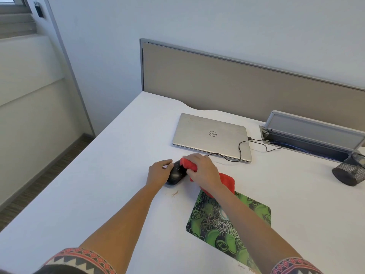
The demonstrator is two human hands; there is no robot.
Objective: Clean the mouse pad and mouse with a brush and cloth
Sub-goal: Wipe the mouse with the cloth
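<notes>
While the left hand (159,173) curls round the 9 o'clock flank of the mouse (176,175) and pins it to the tabletop (118,165), the mouse's long axis runs roughly from 7 to 1 o'clock. The right hand (204,171) clutches the bunched cloth (189,165) and presses it on the mouse's 1 o'clock end, so a wipe would likely follow that axis. Both arms reach well forward. The pad (256,212) lies at 5 o'clock from the mouse, apart from it.
</notes>
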